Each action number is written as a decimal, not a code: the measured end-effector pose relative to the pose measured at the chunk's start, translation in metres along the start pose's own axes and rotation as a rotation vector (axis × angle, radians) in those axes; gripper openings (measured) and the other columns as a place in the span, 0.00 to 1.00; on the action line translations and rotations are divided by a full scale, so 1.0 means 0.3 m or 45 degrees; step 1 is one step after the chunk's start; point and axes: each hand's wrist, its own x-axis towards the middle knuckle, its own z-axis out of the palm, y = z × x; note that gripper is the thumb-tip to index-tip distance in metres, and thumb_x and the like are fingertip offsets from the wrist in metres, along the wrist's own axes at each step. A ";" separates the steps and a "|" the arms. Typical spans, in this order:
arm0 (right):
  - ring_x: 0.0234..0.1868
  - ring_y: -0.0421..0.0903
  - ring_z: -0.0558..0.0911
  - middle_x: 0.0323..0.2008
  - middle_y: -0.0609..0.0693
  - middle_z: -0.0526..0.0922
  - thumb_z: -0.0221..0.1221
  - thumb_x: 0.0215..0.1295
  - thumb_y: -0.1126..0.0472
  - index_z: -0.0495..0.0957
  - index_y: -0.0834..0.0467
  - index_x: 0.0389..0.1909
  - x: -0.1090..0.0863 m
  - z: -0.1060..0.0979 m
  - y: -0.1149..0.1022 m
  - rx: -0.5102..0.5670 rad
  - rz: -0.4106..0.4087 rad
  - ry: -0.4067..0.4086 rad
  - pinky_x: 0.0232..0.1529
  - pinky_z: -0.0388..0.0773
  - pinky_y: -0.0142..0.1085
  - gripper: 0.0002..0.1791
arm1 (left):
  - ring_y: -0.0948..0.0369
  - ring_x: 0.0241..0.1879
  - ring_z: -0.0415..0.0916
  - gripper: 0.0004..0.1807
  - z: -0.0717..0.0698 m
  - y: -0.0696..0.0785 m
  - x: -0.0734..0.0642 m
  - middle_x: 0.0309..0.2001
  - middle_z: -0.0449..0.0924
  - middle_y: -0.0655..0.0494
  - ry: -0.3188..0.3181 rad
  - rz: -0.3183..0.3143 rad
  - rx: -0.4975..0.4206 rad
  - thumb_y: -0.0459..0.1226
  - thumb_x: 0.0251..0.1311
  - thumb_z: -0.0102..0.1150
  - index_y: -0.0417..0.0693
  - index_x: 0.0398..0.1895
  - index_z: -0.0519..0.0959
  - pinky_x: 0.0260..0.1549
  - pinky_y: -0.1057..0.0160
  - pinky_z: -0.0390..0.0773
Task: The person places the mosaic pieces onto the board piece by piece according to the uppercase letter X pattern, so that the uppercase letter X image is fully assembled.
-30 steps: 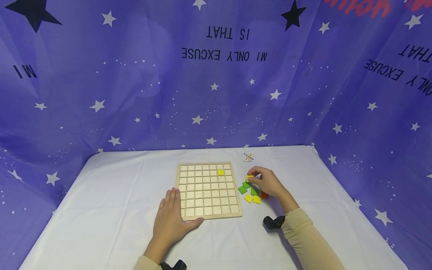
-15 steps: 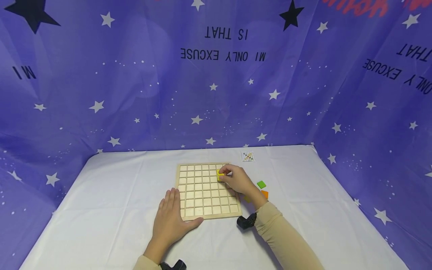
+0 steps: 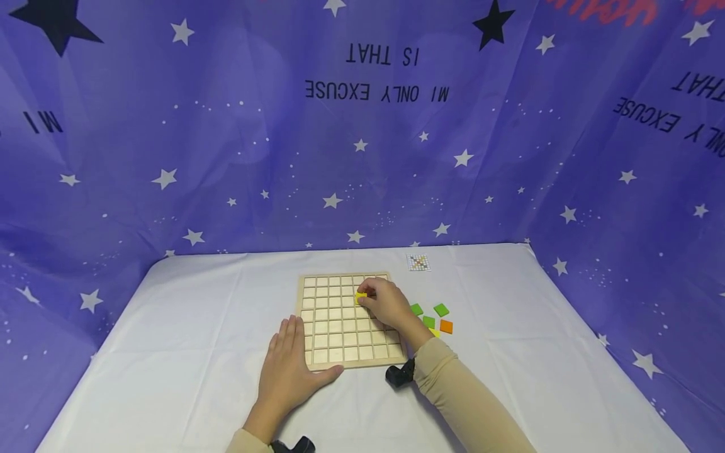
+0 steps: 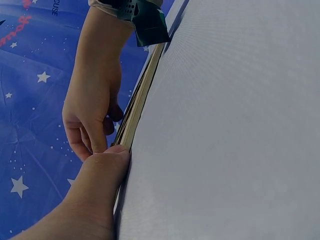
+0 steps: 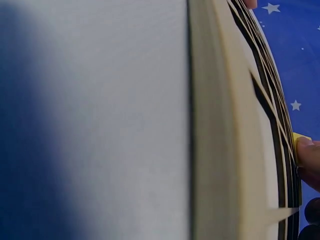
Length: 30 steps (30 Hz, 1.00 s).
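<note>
In the head view my right hand (image 3: 387, 303) pinches a small yellow square tile (image 3: 360, 297) between thumb and fingers, low over the upper right part of a wooden grid board (image 3: 351, 363). That yellow tile (image 5: 301, 136) also shows at the fingertips in the right wrist view, past the board's edge (image 5: 215, 150). My left hand (image 3: 286, 368) rests against the board's left side, fingers straight, its thumb along the front edge. In the left wrist view the left thumb (image 4: 107, 160) touches the board's rim (image 4: 137, 110). Some squares lie hidden under the right hand.
Right of the board lie loose tiles: green ones (image 3: 441, 309), an orange one (image 3: 446, 326) and a yellow one (image 3: 435, 333) partly behind the right forearm. A small pattern card (image 3: 419, 262) lies farther back on the white cloth (image 3: 187, 352). A purple star-printed curtain (image 3: 255, 157) encloses the table.
My right hand has carried the yellow tile from the loose tiles leftward over the board, then slightly farther left. It now covers the yellow tile seated in the grid. The left hand stays in place.
</note>
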 end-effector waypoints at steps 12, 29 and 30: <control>0.38 0.38 0.77 0.42 0.40 0.77 0.64 0.66 0.51 0.86 0.47 0.47 -0.017 -0.012 -0.004 -0.150 -0.037 -0.055 0.40 0.77 0.35 0.11 | 0.43 0.79 0.43 0.75 -0.001 0.004 0.002 0.79 0.46 0.39 -0.013 -0.003 0.004 0.81 0.39 0.53 0.33 0.77 0.48 0.76 0.42 0.51; 0.36 0.39 0.75 0.38 0.40 0.80 0.66 0.64 0.52 0.81 0.48 0.55 -0.177 -0.186 0.140 -0.116 0.017 -0.012 0.40 0.73 0.37 0.18 | 0.43 0.79 0.43 0.75 0.002 0.002 0.003 0.79 0.46 0.40 -0.019 -0.012 -0.006 0.80 0.39 0.55 0.34 0.78 0.47 0.76 0.42 0.50; 0.36 0.39 0.75 0.38 0.40 0.80 0.66 0.64 0.53 0.81 0.48 0.55 -0.191 -0.201 0.160 -0.122 0.031 -0.005 0.41 0.74 0.37 0.18 | 0.43 0.79 0.43 0.75 0.002 0.002 0.003 0.79 0.46 0.40 -0.018 -0.008 -0.006 0.80 0.39 0.55 0.34 0.78 0.48 0.76 0.42 0.50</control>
